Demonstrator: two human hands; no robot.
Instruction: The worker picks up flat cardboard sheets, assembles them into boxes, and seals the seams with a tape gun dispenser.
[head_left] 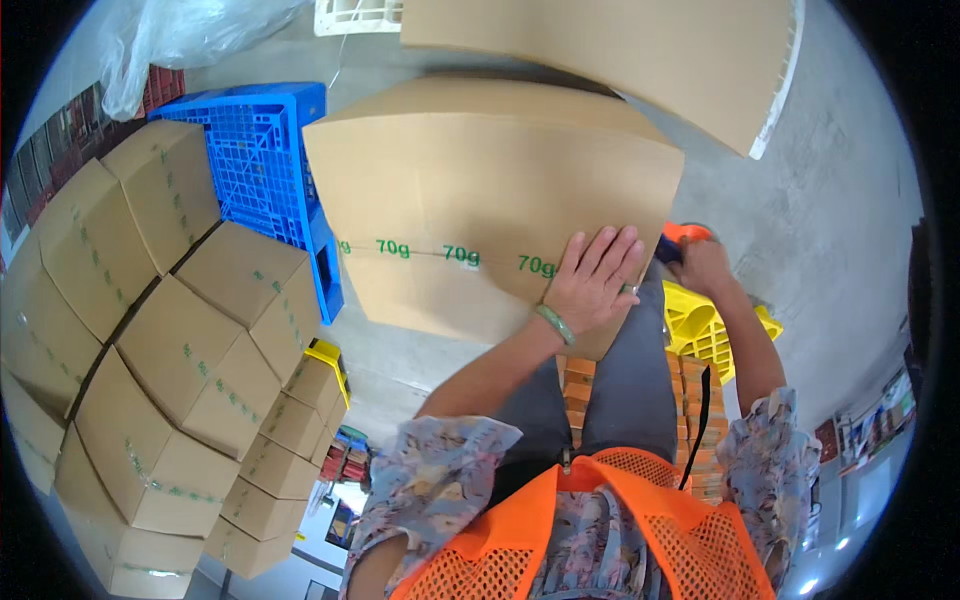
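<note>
Box (470,190): big cardboard carton, near edge at the person's legs, above a yellow pallet (700,330).
Left hand (592,280): flat on the box's near right corner, fingers (600,250) spread — likely steadying it.
Right hand (700,268): just off that corner, closed round an orange tool (685,233); grip partly hidden.
Box to fingers: directly under the left palm, touching.
Around: stacked cartons (150,330) left, blue pallet (265,150) behind.

Single head-worn fisheye view, which looked steeply down the wearer's own torso from close range; cardboard box (490,200) lay toward 12 o'clock, stacked cartons (150,350) toward 9 o'clock.
</note>
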